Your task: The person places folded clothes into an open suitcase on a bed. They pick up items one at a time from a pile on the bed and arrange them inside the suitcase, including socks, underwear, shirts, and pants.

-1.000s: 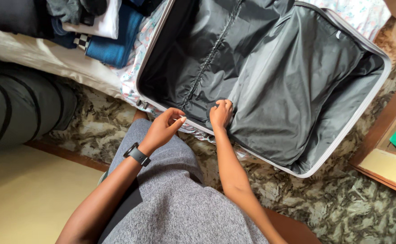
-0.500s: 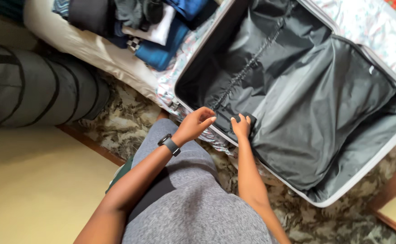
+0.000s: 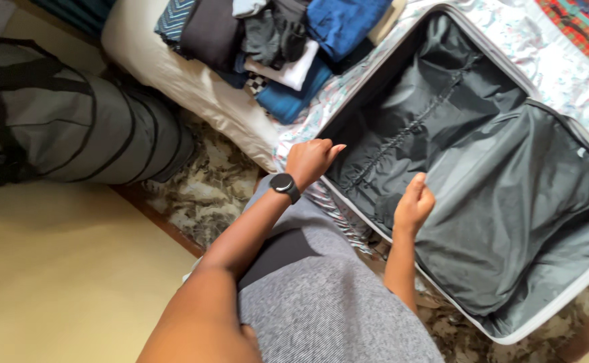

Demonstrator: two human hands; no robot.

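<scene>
So, quick rundown of the scene:

suitcase: big open hard-shell suitcase with a pale grey rim (image 3: 365, 228) and dark grey fabric lining (image 3: 509, 202); it lies flat on a floral-print bedspread (image 3: 543, 47), hanging a bit over the bed's edge

long axis: runs diagonally, from the upper middle of the view down to the lower right corner; the open side faces up toward the camera

zip: a dark zip line (image 3: 409, 131) runs along the lining panel on the upper left half, roughly parallel to the long axis

left hand: left hand (image 3: 310, 161) with a black wristwatch (image 3: 284, 184) sits at the suitcase's near corner, fingers loosely curled, thumb and a fingertip pointing into the case; can't tell if it actually grips the rim

right hand: right hand (image 3: 413, 204) is inside the near edge, fingers closed on a fold of the grey lining; the two hands are apart

clothes: stack of folded clothes in blue, black, white and grey (image 3: 274, 40) on a white pillow or sheet (image 3: 193, 87), just left of the suitcase

bag: large grey duffel bag with black straps (image 3: 59, 128) on the floor to the left; well apart from the hands

labels: a tiny pale tag (image 3: 580, 152) on the lining near the far right, too small to read
</scene>
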